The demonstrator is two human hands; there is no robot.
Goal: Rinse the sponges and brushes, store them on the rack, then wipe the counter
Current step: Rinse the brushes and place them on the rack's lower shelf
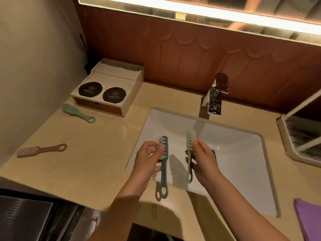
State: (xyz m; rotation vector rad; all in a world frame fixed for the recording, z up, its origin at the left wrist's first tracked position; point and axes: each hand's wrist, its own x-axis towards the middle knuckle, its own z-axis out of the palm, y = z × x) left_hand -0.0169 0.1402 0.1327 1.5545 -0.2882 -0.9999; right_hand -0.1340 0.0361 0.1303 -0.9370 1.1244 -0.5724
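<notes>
The long-handled dark teal plastic scrub brush (pixel 163 164) is in the left hand (pixel 149 158), fingers curled round its neck and thumb lying on the pale bristles. Just to its right, the long-handled pale green plastic brush (pixel 189 153) is in the right hand (pixel 204 158), which grips it below the head. A dark bristled tip shows at that hand's right edge; I cannot tell what it is. Both brushes hang over the near left part of the white rectangular sink (pixel 239 171), short of the chrome tap (pixel 215 96) at the far rim. Whether water runs is unclear.

Rinsing looks barely begun. A mint green brush (pixel 78 112) and a pink brush (pixel 41 150) lie on the beige stone counter (pixel 97 157) to the left, well apart from the sink. The white wire-and-plastic rack (pixel 284 141) at the right edge is only partly in view, and I cannot tell whether any brush is stored in it. No sponge is visible. A purple cloth (pixel 309 218) lies near right, so wiping looks not yet done.
</notes>
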